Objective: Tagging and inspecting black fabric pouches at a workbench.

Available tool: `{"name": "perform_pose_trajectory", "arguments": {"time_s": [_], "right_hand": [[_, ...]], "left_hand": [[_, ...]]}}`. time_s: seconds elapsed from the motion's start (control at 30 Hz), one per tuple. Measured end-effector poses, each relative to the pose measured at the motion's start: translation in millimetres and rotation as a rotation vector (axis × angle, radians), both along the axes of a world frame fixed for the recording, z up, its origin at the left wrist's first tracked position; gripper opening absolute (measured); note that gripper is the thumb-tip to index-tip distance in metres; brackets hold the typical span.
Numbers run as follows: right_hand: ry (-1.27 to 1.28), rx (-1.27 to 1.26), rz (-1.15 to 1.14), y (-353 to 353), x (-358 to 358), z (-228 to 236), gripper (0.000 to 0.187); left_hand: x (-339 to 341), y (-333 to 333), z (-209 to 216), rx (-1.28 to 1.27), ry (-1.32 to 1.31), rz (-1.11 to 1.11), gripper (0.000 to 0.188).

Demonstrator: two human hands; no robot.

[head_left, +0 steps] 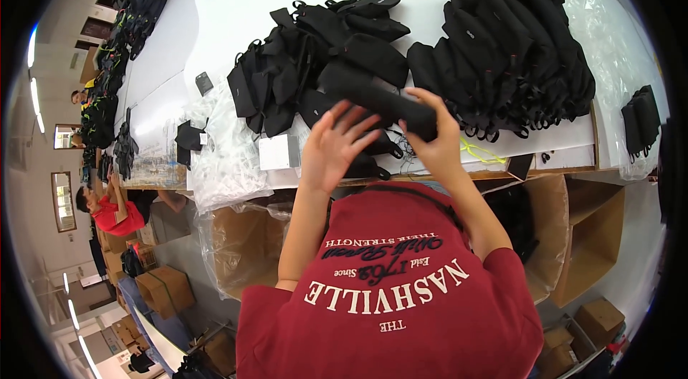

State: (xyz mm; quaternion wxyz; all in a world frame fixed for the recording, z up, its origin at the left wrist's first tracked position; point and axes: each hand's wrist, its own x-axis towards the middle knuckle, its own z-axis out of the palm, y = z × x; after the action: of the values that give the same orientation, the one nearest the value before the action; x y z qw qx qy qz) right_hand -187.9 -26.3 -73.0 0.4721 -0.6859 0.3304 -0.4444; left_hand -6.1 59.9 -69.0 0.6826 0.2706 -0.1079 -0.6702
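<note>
A long, soft black pouch (380, 98) is held above the table by my right hand (438, 136), its thumb and fingers gripping the near right end. Beside the pouch's near side, my left hand (335, 148) has its fingers spread and somewhat blurred; nothing shows in its palm. Just beyond both hands lies a loose heap of black pouches (287, 67) with small loops. To the right rises a tall, neater stack of similar black pouches (502, 42). A small white stack of cards or labels (279, 152) lies left of my left hand.
Clear plastic bags (229, 167) spread over the white table (229, 10) at the left. Yellow-green cord (481, 154) lies near the front edge. Open cardboard boxes (591, 239) stand below the table. Another person in red (123, 218) is at the far left.
</note>
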Motion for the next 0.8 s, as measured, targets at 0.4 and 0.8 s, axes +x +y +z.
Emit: {"name": "perform_pose_trajectory", "arguments": {"time_s": [0.4, 0.8], "right_hand": [[-0.247, 0.449, 0.173, -20, -28, -17, 0.023], [-0.380, 0.427, -0.155, -25, 3, -27, 0.024]], "left_hand": [[11, -11, 6, -0.099, -1.267, 0.183, 0.011], [-54, -9, 34, -0.574, -1.576, -0.495, 0.047]]}}
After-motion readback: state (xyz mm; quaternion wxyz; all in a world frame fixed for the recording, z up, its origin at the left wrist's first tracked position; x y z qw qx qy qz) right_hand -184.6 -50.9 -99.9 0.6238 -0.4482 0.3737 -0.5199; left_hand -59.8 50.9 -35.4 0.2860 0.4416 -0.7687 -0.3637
